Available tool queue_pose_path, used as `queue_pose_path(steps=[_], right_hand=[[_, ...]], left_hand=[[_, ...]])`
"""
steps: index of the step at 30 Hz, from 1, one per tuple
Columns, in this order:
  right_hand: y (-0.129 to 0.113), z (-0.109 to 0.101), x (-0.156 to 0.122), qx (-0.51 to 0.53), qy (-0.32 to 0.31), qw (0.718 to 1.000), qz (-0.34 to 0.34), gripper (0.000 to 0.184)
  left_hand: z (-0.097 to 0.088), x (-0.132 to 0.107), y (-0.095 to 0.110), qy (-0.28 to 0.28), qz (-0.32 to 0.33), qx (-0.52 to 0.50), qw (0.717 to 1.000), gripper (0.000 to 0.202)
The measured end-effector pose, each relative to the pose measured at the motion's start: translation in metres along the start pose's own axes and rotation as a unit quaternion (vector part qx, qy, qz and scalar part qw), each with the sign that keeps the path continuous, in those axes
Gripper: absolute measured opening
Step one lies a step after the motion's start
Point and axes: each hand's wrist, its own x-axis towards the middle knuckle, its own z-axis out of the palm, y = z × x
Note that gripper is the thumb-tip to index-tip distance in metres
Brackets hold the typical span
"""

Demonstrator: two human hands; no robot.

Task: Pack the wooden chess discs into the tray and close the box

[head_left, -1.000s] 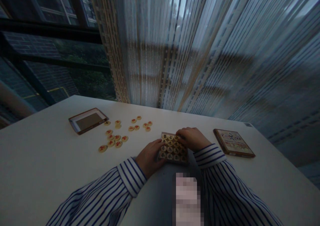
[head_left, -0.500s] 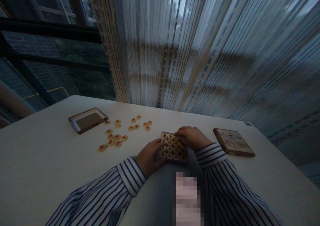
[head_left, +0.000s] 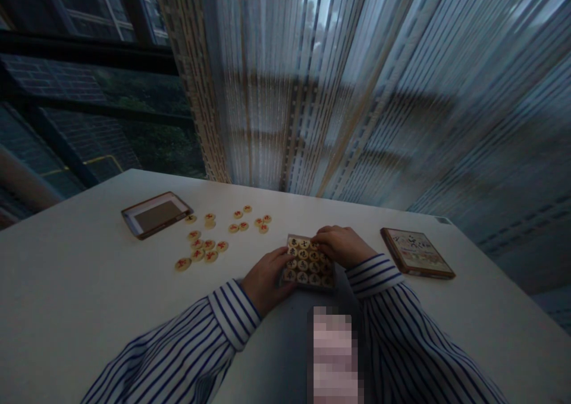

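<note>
A small tray-like box [head_left: 308,287] lies on the table before me, filled with rows of round, pale Chinese chess pieces [head_left: 303,265] bearing dark characters. My left hand [head_left: 269,280] grips the box's left side, fingertips over the rim and thumb along the near edge. At the far right corner, my right hand [head_left: 343,245] has its fingers bent and pressed together over the pieces. Whatever lies under those fingertips is hidden. Left of the box, several loose Chinese chess pieces [head_left: 209,244] with red characters are scattered on the tabletop.
The white table [head_left: 111,285] carries an open, shallow box half [head_left: 163,213] at the far left. A flat printed box [head_left: 418,253] lies to the right of my right hand. Beyond the table's far edge hangs a string curtain [head_left: 276,124], with a window at left.
Almost nothing differs. Both hands stay at the box, and the loose pieces lie where they were; the view has shifted very slightly.
</note>
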Motion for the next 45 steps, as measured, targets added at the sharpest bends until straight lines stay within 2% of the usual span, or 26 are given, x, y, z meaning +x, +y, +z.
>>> queue_pose_path(steps=[17,45], right_hand=[[-0.0014,-0.0012,0.0004,-0.030,-0.010,0.999,0.006,0.027],[-0.0020,-0.0011,0.0010,-0.024,-0.002,1.000,0.010,0.026]], left_hand=[[0.0024,-0.0004,-0.0025,0.008,0.013,0.018,1.000,0.048],[0.0025,-0.0013,-0.0033,0.011,0.028,0.025,0.999,0.048]])
